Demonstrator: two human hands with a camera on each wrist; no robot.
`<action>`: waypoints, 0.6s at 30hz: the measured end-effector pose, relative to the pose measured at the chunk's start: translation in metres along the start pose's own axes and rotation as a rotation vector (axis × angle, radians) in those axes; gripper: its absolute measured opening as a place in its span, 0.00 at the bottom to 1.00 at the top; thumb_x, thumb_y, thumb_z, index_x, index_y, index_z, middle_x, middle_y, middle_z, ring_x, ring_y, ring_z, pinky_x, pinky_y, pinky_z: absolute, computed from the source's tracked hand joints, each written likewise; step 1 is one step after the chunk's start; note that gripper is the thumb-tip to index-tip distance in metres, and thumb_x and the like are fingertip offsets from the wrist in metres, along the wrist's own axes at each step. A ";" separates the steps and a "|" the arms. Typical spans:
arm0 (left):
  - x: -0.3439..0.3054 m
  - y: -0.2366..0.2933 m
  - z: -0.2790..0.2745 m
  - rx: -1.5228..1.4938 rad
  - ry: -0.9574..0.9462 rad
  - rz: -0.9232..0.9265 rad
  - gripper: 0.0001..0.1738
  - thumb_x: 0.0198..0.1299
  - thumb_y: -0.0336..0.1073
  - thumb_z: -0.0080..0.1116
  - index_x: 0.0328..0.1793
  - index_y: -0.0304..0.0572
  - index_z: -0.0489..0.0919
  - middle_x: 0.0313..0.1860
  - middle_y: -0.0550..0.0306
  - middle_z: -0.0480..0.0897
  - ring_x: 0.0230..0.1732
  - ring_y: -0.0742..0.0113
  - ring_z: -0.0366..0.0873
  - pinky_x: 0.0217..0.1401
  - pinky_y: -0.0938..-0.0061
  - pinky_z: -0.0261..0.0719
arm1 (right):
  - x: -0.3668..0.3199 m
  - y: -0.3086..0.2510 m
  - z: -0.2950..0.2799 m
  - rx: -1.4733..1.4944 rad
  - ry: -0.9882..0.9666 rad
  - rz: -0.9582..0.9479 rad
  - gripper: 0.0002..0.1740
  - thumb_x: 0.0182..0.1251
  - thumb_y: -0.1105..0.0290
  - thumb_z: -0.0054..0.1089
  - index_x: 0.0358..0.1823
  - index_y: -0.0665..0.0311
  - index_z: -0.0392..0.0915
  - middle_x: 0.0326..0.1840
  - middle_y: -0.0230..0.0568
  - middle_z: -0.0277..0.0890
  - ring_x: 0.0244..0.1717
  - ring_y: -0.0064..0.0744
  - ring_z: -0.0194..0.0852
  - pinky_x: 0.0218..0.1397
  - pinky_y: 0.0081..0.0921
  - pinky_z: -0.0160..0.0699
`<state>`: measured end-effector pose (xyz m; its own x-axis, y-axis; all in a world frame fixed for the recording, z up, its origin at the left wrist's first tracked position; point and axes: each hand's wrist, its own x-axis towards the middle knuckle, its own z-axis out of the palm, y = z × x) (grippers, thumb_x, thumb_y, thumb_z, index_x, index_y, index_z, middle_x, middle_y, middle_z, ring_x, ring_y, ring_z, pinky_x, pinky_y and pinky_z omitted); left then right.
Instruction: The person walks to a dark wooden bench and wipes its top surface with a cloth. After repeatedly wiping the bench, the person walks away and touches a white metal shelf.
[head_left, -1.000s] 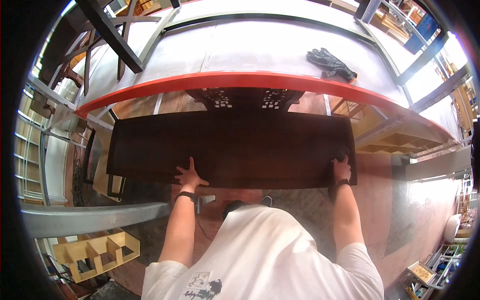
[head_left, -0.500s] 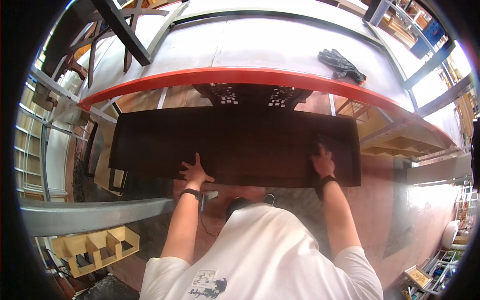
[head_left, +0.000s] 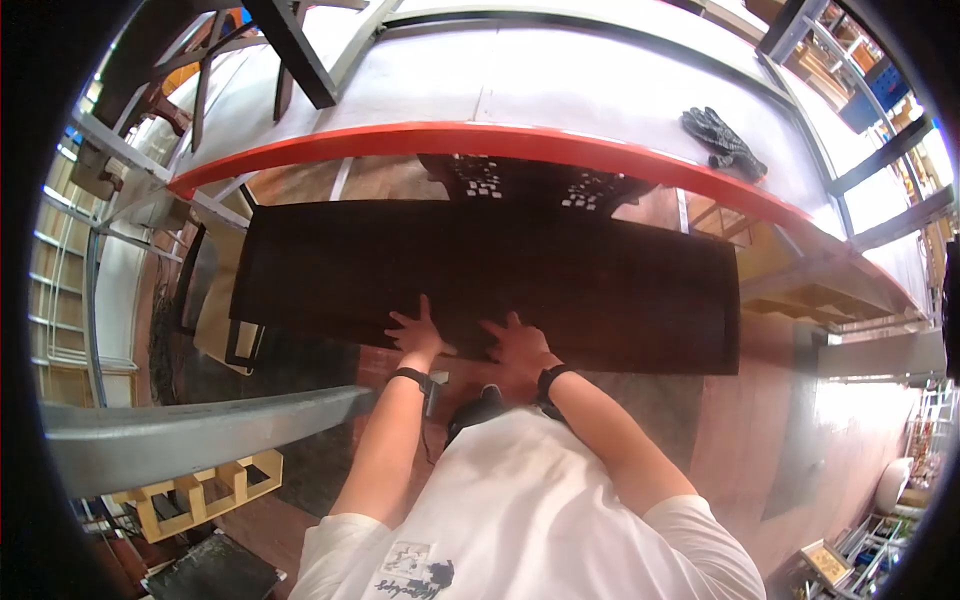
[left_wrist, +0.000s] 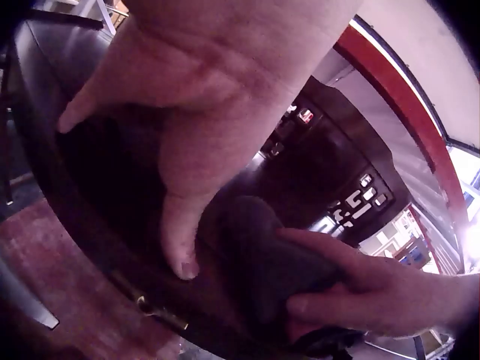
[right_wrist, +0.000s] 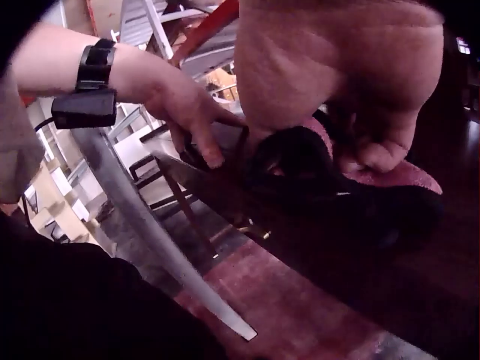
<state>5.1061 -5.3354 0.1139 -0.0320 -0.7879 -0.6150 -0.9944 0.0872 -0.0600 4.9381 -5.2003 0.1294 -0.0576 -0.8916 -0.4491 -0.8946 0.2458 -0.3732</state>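
Observation:
A long dark wood panel lies in front of the person, with a carved openwork piece at its far side. The left hand rests with spread fingers on the panel's near edge, holding nothing. Just to its right, the right hand holds a dark, soft-looking cloth with a pink part against the panel. In the left wrist view, fingers and thumb bend round this cloth. Small brass-coloured hardware shows at the near edge.
A white-topped table with a red edge stands beyond the panel, with a dark knit glove on it. At the left, a grey metal beam reaches towards the person, above a light wooden compartment unit.
The right hand has swept left across the panel, from near its right end to beside the left hand. The left hand stays at the near edge; the head view has shifted slightly.

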 end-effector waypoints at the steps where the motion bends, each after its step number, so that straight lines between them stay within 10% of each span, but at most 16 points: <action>1: -0.004 -0.002 0.002 0.013 -0.017 0.010 0.83 0.32 0.57 0.87 0.85 0.81 0.31 0.83 0.23 0.32 0.78 0.11 0.42 0.73 0.35 0.68 | -0.003 -0.004 0.003 -0.001 0.024 0.013 0.37 0.70 0.48 0.57 0.79 0.30 0.56 0.70 0.59 0.62 0.53 0.62 0.82 0.52 0.51 0.86; 5: -0.006 -0.004 -0.007 -0.026 -0.021 0.056 0.81 0.32 0.57 0.86 0.85 0.81 0.33 0.82 0.21 0.33 0.77 0.09 0.43 0.71 0.34 0.69 | 0.007 0.022 0.002 0.063 0.071 0.010 0.36 0.70 0.48 0.57 0.79 0.33 0.57 0.70 0.59 0.62 0.55 0.63 0.81 0.54 0.53 0.85; 15: 0.005 -0.009 0.004 -0.041 0.049 0.085 0.78 0.34 0.60 0.84 0.86 0.79 0.38 0.81 0.16 0.36 0.75 0.06 0.45 0.71 0.31 0.66 | -0.039 0.243 -0.055 0.271 0.451 0.703 0.44 0.61 0.41 0.62 0.78 0.35 0.56 0.68 0.63 0.65 0.59 0.72 0.75 0.60 0.59 0.77; 18: -0.003 -0.003 0.002 -0.076 0.064 0.053 0.78 0.32 0.60 0.84 0.86 0.78 0.40 0.80 0.14 0.39 0.75 0.07 0.46 0.72 0.30 0.64 | -0.065 0.343 -0.028 0.201 0.515 0.785 0.27 0.71 0.47 0.54 0.71 0.35 0.67 0.76 0.58 0.57 0.59 0.75 0.73 0.59 0.57 0.80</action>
<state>5.1097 -5.3316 0.1143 -0.0882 -0.8211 -0.5639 -0.9959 0.0850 0.0321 4.6222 -5.0688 0.0532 -0.8387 -0.4908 -0.2361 -0.4282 0.8620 -0.2712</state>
